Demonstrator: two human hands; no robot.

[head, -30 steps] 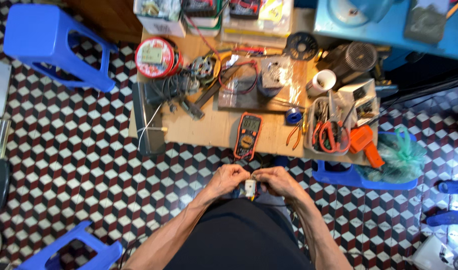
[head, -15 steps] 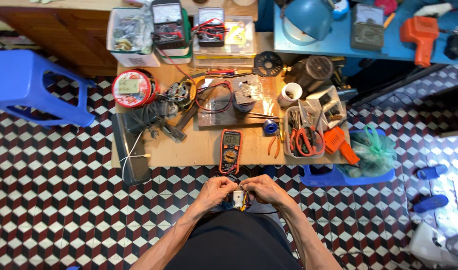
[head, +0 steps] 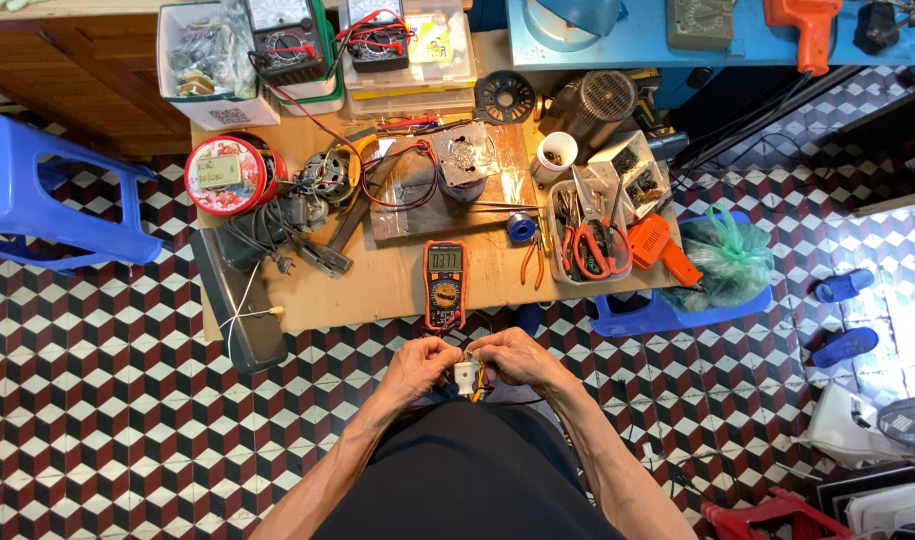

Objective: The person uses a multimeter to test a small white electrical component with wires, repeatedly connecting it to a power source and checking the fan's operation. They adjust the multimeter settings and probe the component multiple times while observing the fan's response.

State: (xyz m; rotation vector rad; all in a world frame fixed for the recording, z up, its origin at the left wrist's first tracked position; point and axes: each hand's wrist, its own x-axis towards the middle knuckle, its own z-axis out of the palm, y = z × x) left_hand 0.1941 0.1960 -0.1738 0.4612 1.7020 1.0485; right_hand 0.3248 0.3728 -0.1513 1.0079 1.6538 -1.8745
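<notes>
A small white plug-like part (head: 465,377) sits between the two hands, held low over the lap just short of the near edge of the desk (head: 377,285). The left hand (head: 420,362) closes its fingers on the part's left side, and the right hand (head: 510,357) curls over its top and right side, so both hands are pressed close together around it. Thin red and yellow wires (head: 479,383) show at the part, beside the right hand's fingers; how they join it is too small to tell.

Just beyond the hands, an orange and black multimeter (head: 444,284) lies flat on the desk with its lit display turned toward the person. Past the right hand stands a clear tray of tools (head: 589,238) with red-handled pliers in it, and an orange tool (head: 660,245) lies just beside that tray. A roll of blue tape (head: 521,227) rests between the multimeter and the tray. Beyond the left hand, farther off, stands a round red tin (head: 226,175), near a tangle of dark cables (head: 267,228). Well out past the left hand, a blue plastic stool (head: 47,195) stands on the checkered tile floor (head: 107,400).
</notes>
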